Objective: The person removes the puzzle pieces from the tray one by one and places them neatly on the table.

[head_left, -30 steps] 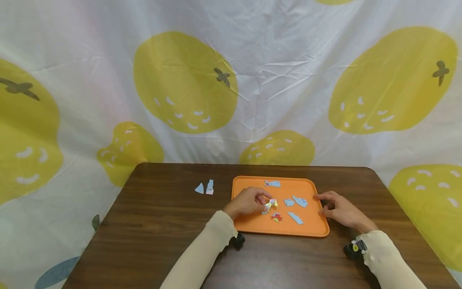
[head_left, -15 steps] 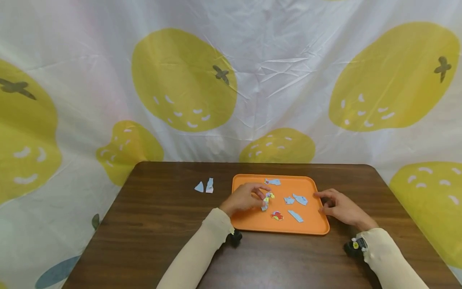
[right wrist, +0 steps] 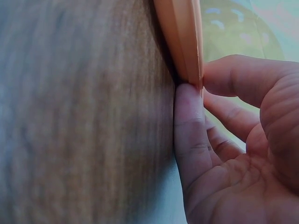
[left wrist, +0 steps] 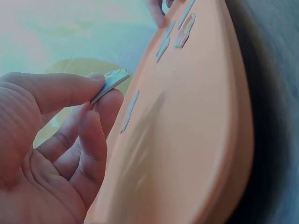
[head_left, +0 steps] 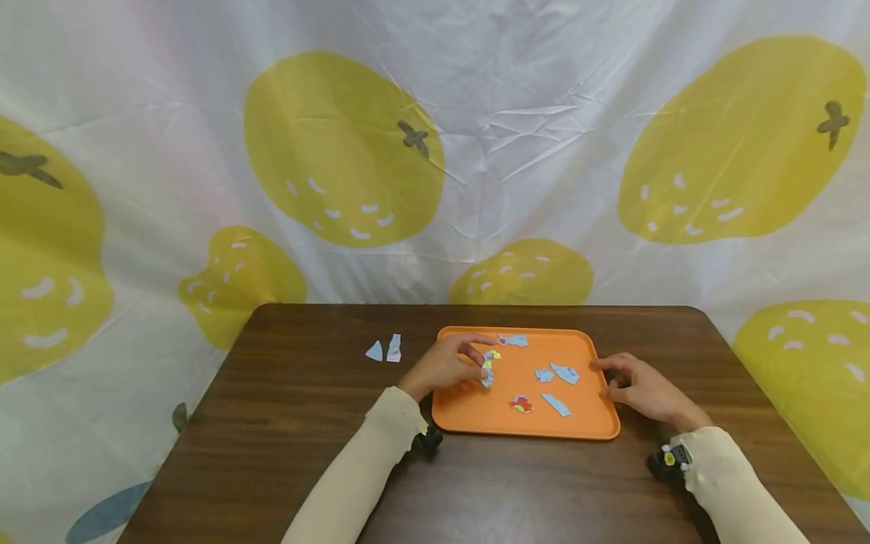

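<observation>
Between thumb and fingers of the left hand (head_left: 445, 363) is a flat puzzle piece (left wrist: 111, 84), light blue with yellow and purple printing. It is raised over the left part of the orange tray (head_left: 469, 423). At the tray's right edge, the thumb and a finger of the right hand (head_left: 642, 389) hold the rim. A red piece (head_left: 522, 404) lies near the tray's front. Toward the right lie a blue strip (head_left: 557, 405), a small blue piece (head_left: 544, 375) and a larger blue piece (head_left: 566, 373). Another blue piece (head_left: 513, 341) lies along the back rim.
Left of the tray, on the brown wooden table (head_left: 306, 423), lie a triangular blue piece (head_left: 374, 351) and a narrow blue piece (head_left: 394, 348). A white curtain (head_left: 530, 166) with yellow fruit prints hangs behind the table.
The left hand has moved left and slightly back across the tray, carrying the puzzle piece. The right hand stays at the tray's right rim.
</observation>
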The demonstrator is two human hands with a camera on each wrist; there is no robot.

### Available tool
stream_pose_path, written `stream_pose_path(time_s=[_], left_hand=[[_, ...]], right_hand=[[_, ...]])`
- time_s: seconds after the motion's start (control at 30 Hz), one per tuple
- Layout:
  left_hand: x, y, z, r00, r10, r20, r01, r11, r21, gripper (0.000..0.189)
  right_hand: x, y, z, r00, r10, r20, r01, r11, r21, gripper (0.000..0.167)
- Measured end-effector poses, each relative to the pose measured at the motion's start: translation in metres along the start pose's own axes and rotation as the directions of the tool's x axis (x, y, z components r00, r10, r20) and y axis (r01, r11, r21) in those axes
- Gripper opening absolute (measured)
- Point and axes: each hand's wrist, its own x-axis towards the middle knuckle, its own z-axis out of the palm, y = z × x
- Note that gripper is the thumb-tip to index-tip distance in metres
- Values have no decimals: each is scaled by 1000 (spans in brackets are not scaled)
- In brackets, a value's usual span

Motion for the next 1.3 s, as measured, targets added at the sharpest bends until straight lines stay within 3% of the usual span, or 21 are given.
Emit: stream_pose_path(time_s=[0.37, 0.77, 1.17, 1.3], left_hand=[[-11, -8, -26, 998, -39, -46, 38, 999, -19, 61], [-21, -16, -50, 997, -5, -78, 0, 998, -63, 64], [-41, -35, -81, 985, -24, -172, 22, 1000, -11, 57], [-48, -40, -94, 978, -17, -209, 10, 999, -30, 58]], right_hand=[[1, -1, 2, 1000, -26, -3, 26, 1000, -1, 54], [1, 0, 1, 1000, -7, 4, 7, 1000, -14, 55], [-2, 1, 2, 1000, -6, 0, 6, 1000, -9, 55], [-1, 0, 2, 1000, -5, -3, 5, 1000, -17, 54]])
